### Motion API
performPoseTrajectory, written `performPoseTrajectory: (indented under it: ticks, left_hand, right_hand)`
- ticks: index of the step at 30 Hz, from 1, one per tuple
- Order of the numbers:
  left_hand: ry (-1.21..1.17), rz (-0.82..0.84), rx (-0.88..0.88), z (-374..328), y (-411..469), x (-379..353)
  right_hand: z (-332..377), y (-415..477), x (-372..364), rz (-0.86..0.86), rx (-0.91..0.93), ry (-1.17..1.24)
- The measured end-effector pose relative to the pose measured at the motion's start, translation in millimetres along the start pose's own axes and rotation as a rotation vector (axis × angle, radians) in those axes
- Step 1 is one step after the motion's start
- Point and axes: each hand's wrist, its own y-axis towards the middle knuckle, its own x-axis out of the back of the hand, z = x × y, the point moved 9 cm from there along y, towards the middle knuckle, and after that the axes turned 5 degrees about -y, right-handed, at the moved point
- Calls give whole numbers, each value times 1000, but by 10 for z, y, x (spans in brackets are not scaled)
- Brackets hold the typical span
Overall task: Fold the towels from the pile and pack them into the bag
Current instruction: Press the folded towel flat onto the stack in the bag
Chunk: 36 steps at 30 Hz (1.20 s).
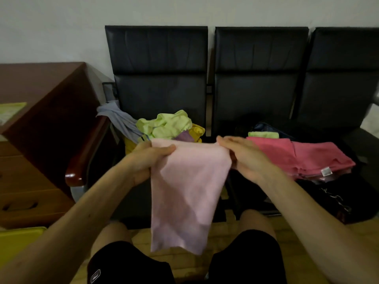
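Observation:
A pale pink towel (184,191) hangs in front of me, held up by its top edge. My left hand (147,158) grips its upper left corner. My right hand (244,154) pinches the upper right corner, fingers mostly straight. Behind the towel, on the left black seat, lies the pile (166,126) of crumpled towels: light green, yellow, purple and grey-blue. On the middle seat a dark bag (272,128) holds a folded green towel (263,134), and folded deep-pink towels (303,156) lie in front of it.
A row of black padded chairs (260,78) stands against the wall. A brown wooden desk (41,111) with drawers is at the left, a yellow object (18,238) by its base. My knees in black shorts (127,263) are below the towel.

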Motion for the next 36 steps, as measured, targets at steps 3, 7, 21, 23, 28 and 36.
performPoseTrajectory:
  ticks: [3, 7, 21, 23, 28, 36]
  left_hand:
    - [111, -105, -88, -334, -39, 148]
    - [407, -165, -324, -954, -237, 153]
    - [683, 107, -390, -1711, -612, 55]
    - [850, 48, -478, -1789, -640, 33]
    - [1003, -2, -618, -1837, -682, -76]
    - [1150, -152, -740, -1800, -727, -117]
  right_hand:
    - [397, -77, -70, 19, 127, -76]
    - [793, -247, -261, 115, 266, -193]
    - [1653, -720, -274, -138, 763, -714]
    - [1682, -719, -247, -141, 757, -716]
    - [1707, -675, -148, -141, 732, -653]
    - [1650, -637, -67, -141, 745, -804]
